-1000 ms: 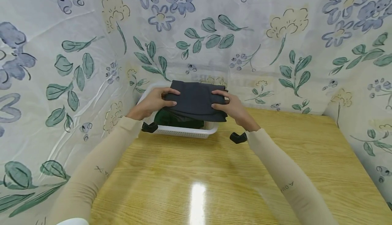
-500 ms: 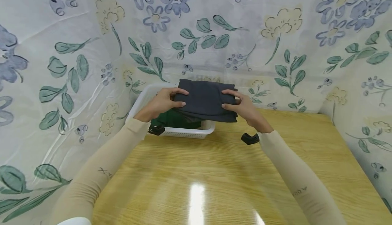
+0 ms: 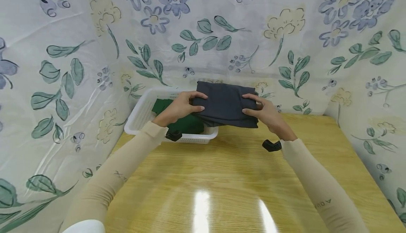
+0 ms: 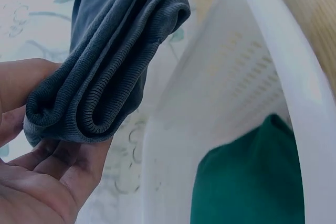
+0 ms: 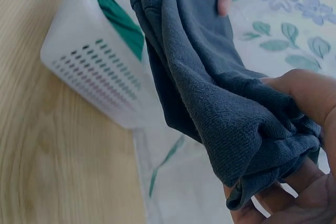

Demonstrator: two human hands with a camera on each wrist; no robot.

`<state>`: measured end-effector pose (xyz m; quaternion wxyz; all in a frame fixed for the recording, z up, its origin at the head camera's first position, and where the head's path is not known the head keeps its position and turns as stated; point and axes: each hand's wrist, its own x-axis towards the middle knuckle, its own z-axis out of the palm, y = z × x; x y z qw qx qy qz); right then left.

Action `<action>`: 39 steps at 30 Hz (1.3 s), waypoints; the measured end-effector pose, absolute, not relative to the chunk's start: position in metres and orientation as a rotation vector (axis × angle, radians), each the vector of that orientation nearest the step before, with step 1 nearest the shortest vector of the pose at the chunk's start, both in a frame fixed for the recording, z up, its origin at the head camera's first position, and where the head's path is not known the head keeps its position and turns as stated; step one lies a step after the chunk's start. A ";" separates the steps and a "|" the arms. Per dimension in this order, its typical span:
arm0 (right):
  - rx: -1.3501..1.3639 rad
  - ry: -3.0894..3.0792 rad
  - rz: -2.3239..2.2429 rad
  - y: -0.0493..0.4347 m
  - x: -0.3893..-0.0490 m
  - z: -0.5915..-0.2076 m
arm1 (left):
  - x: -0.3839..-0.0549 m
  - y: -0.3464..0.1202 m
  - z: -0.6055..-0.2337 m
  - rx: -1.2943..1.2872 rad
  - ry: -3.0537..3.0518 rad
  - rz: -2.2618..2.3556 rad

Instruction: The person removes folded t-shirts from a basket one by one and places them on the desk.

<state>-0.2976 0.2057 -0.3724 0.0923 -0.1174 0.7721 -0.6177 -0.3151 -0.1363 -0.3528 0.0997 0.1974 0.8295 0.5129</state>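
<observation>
A folded dark grey garment (image 3: 224, 102) is held up between both hands, partly over the right end of a white plastic basket (image 3: 134, 123). My left hand (image 3: 182, 106) grips its left end, thumb on the near side. At the opposite end my right hand (image 3: 265, 111) pinches it the same way. Ribbed, layered edges of the garment (image 4: 105, 82) show in the left wrist view. Inside the basket lies a green cloth (image 3: 187, 124), partly hidden by my left hand and the garment.
The basket stands at the back left of a wooden table (image 3: 203, 169), close to a floral sheet (image 3: 203, 49) that hangs behind and along the sides. Bare wood stretches in front of the basket and to its right.
Both hands have carried the folded garment to the right relative to the basket. More of the basket's inside and the green cloth now shows. The grip of each hand looks the same.
</observation>
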 end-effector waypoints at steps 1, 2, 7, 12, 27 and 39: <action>-0.342 2.284 -1.842 0.209 -0.297 -0.374 | -0.315 -0.133 -0.354 0.588 2.454 1.512; -0.339 2.285 -1.839 0.212 -0.297 -0.375 | -0.315 -0.130 -0.355 0.589 2.452 1.512; -0.330 2.309 -1.821 0.230 -0.298 -0.382 | -0.320 -0.113 -0.362 0.609 2.433 1.511; -0.309 2.328 -1.822 0.249 -0.296 -0.390 | -0.325 -0.093 -0.368 0.667 2.408 1.509; -0.216 2.391 -1.740 0.287 -0.299 -0.411 | -0.329 -0.049 -0.382 0.695 2.503 1.360; -0.170 2.437 -1.699 0.298 -0.303 -0.429 | -0.336 -0.025 -0.389 0.641 2.634 1.136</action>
